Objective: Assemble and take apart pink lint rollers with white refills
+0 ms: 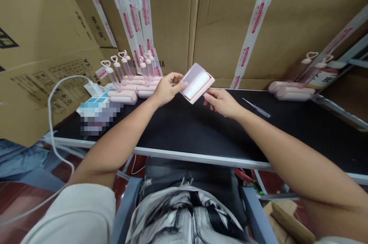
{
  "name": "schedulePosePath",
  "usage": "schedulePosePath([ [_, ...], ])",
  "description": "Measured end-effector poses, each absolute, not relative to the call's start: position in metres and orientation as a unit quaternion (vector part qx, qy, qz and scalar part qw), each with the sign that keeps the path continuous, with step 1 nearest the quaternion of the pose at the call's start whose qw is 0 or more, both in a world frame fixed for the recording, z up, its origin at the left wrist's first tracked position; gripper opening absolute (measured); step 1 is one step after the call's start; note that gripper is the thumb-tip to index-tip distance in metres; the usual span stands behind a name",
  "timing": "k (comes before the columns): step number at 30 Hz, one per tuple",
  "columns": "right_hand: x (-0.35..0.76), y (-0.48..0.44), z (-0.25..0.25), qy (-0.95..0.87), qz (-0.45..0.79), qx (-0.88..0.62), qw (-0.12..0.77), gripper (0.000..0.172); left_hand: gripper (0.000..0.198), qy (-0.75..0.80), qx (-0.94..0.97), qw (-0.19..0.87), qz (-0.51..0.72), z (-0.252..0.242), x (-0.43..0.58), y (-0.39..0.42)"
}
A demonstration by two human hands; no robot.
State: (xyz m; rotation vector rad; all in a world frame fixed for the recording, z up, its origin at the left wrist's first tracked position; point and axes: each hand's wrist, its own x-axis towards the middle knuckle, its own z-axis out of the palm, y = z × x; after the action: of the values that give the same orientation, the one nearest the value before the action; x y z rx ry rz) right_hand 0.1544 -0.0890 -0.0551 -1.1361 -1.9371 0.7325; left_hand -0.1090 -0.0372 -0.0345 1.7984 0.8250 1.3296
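Above the middle of the table I hold a pink lint roller point(197, 84), tilted, with a clear purplish cover and a white roll inside. My left hand point(169, 87) grips its left side, thumb on the cover and fingers behind. My right hand point(220, 101) is closed at its lower right corner. The fingers hide what they grip there, and I cannot tell whether a handle is in them. To the right of my right hand a screwdriver point(257, 107) with a clear handle lies on the black tabletop point(184, 133).
Several pink lint rollers point(123, 96) with upright heart-topped handles stand at back left; more lint rollers point(294, 92) and a labelled bottle point(324, 75) stand at right. A white cable point(50, 110) leads to a blue-and-white box point(94, 104). Large taped cardboard point(224, 18) forms the back.
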Motion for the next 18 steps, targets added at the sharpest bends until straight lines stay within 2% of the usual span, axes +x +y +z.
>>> schedulePosePath([
  [6, 0.155, -0.087, -0.059, -0.774, 0.251, -0.454, 0.363, 0.033, 0.082, 0.317, 0.727, 0.383, 0.473, -0.035, -0.111, -0.041],
  [14, 0.146, -0.098, -0.055, -0.758, 0.263, -0.478, 0.357, 0.029, 0.082, 0.357, 0.73, 0.408, 0.416, -0.045, -0.101, -0.046],
  [16, 0.143, -0.1, -0.054, -0.729, 0.301, -0.502, 0.355, 0.028, 0.077, 0.365, 0.744, 0.398, 0.394, -0.047, -0.099, -0.046],
  [18, 0.14, -0.101, -0.052, -0.686, 0.36, -0.525, 0.353, 0.025, 0.064, 0.378, 0.779, 0.344, 0.363, -0.045, -0.096, -0.049],
])
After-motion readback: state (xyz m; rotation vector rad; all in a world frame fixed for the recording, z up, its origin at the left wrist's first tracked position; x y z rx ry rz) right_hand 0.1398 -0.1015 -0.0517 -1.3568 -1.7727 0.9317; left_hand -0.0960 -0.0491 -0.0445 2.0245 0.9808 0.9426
